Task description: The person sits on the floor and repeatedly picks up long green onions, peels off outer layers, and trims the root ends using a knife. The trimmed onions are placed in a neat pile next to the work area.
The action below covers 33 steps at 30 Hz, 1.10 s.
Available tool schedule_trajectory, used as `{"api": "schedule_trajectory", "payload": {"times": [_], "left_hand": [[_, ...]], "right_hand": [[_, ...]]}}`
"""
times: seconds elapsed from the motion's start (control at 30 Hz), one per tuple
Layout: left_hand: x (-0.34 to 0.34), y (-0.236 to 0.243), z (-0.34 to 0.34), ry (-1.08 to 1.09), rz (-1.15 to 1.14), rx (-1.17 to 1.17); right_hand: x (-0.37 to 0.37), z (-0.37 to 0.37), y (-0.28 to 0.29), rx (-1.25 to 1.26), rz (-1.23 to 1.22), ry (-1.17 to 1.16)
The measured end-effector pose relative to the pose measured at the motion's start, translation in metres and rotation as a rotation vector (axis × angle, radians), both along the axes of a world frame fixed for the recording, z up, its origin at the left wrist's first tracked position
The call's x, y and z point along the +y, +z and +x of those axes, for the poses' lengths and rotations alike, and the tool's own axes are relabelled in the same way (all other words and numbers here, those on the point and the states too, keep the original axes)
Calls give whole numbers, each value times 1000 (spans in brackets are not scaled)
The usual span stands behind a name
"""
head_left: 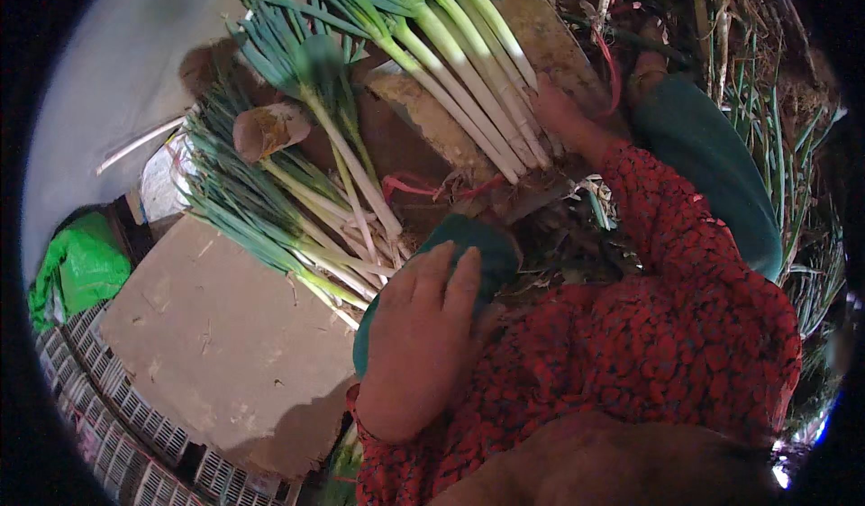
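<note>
My left hand lies open on my green-clad knee, its fingers stretched out and holding nothing. Further off, my right hand is closed at the right edge of a bundle of large green onions, near their white root ends; part of the fingers is hidden. The stalks lie side by side, leaves pointing away from me. A looser heap of green onions spreads left of it, its root ends close to my left knee. One thicker green onion rests across that heap.
A brown board lies at left, beside grey slatted crates and a green bag. Red ties show between the onion piles. A rolled tan piece sits on the heap. More leafy stalks are at right.
</note>
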<state>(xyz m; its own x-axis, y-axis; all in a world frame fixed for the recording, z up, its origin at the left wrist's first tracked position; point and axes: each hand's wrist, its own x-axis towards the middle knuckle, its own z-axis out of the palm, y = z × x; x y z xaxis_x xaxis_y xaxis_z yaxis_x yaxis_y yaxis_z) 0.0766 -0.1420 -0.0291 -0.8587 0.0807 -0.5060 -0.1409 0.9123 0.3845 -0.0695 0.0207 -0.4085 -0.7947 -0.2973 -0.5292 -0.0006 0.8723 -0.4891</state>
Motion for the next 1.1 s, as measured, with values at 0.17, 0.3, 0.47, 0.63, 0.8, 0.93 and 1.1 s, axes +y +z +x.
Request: {"api": "schedule_trajectory", "payload": {"times": [0.17, 0.3, 0.47, 0.63, 0.8, 0.93, 1.1], "left_hand": [[-5, -7, -19, -81, 118, -5], [7, 3, -23, -112, 109, 8], [7, -5, 0, -112, 64, 30], [18, 0, 20, -148, 146, 37], [20, 4, 41, -101, 73, 80], [24, 8, 50, -144, 93, 102], [18, 6, 53, -142, 142, 119]], "right_hand": [[4, -10, 17, -11, -50, -90], [17, -8, -17, 135, -149, -106], [-22, -1, 74, 113, -372, -188], [-46, 28, 83, 183, -577, -62], [-65, 63, 51, 153, -341, 99], [-84, 69, 25, -36, -196, -48], [-86, 89, 5, -12, -289, 4]]}}
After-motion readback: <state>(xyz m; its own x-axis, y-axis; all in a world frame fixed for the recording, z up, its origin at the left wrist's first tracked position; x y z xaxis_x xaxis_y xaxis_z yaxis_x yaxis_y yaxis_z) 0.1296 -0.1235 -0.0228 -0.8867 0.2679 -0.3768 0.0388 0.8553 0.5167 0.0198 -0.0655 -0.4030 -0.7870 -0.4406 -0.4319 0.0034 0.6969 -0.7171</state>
